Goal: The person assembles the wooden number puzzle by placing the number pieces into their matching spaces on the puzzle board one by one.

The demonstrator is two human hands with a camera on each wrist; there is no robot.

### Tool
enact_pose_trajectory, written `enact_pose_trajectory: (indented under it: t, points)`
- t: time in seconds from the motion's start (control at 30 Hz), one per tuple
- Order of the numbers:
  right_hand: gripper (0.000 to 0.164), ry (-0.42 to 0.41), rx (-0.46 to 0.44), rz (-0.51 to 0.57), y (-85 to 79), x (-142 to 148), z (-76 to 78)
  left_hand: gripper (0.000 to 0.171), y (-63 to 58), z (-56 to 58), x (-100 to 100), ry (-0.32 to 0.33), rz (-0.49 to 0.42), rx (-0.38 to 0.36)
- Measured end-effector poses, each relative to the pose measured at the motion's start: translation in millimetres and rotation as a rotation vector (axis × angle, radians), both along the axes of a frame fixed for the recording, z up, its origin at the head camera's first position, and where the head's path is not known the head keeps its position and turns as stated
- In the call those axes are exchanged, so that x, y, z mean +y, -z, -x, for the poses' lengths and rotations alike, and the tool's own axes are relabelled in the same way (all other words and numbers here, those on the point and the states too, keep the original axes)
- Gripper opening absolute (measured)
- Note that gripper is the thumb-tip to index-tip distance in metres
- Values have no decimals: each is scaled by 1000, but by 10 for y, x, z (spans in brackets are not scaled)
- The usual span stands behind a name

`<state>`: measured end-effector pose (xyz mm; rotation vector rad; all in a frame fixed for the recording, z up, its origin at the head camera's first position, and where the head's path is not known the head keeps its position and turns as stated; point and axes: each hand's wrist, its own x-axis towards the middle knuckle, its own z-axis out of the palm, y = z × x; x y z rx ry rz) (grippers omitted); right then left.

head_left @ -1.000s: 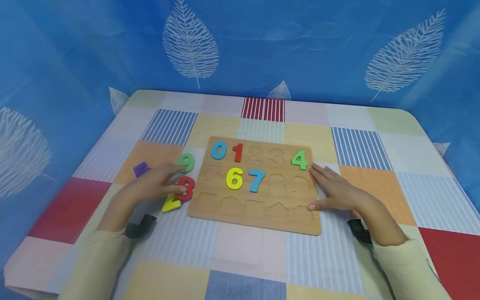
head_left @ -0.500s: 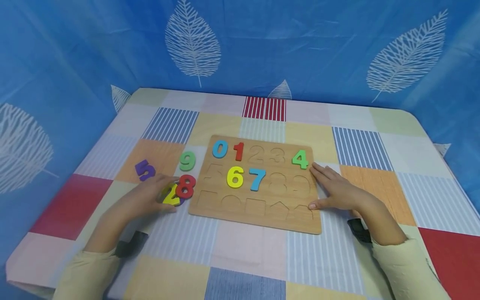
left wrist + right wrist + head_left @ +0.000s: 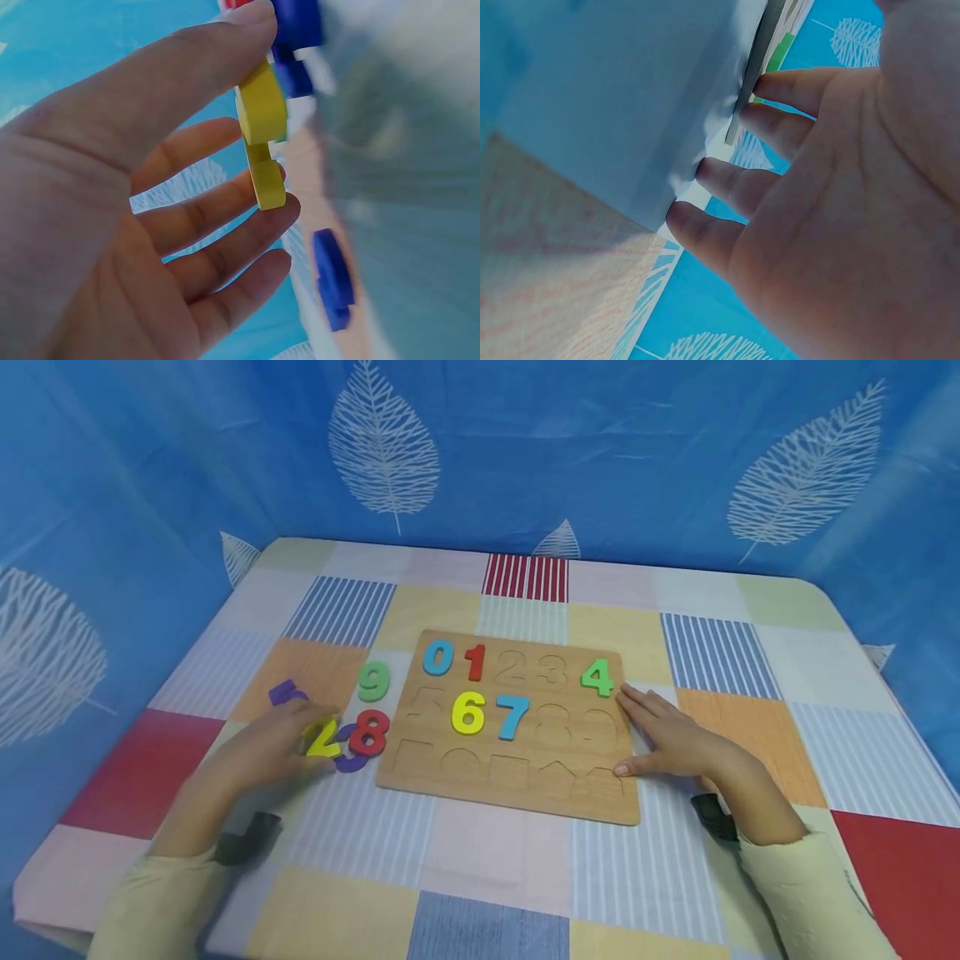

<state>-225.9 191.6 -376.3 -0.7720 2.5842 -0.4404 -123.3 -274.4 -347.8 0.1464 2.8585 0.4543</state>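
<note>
Yellow 2 point(image 3: 322, 743) shifting toward the desk's point(image 3: 495, 868) left edge, left hand point(image 3: 262, 747) pinching!
Board point(image 3: 487, 745) lying right-edge side, spread right hand point(image 3: 675, 742) touching.

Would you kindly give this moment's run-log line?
left hand: holds yellow number 2 | right hand: touches wooden number board | on board: 0, 1, 4, 6, 7

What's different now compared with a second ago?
The left hand has drawn back leftward and now pinches the yellow 2, which has moved left, away from the red 8; more of the purple piece beneath the 8 now shows. The right hand stays at the right edge of the unmoved board.
</note>
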Motion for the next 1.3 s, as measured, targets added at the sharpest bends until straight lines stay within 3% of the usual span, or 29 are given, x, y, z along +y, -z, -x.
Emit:
enact_pose_trajectory:
  t: [0.2, 0.43, 0.6, 0.97, 1.3]
  points:
    - [110, 7, -3, -18, -18, 5, 9, 74, -68, 163, 88, 15, -24, 25]
    - [109, 7, 2, -26, -16, 8, 30, 72, -111, 395, 311, 93, -29, 45]
    - [109, 7, 5, -32, -33, 8, 28, 69, -169, 625, 575, 132, -12, 46]
    - [107, 8, 17, -13, -44, 47, 12, 67, -268, 1262, 1293, 216, -42, 4]
    - [107, 18, 13, -6, -33, 65, -23, 68, -171, 1537, 1694, 289, -43, -76]
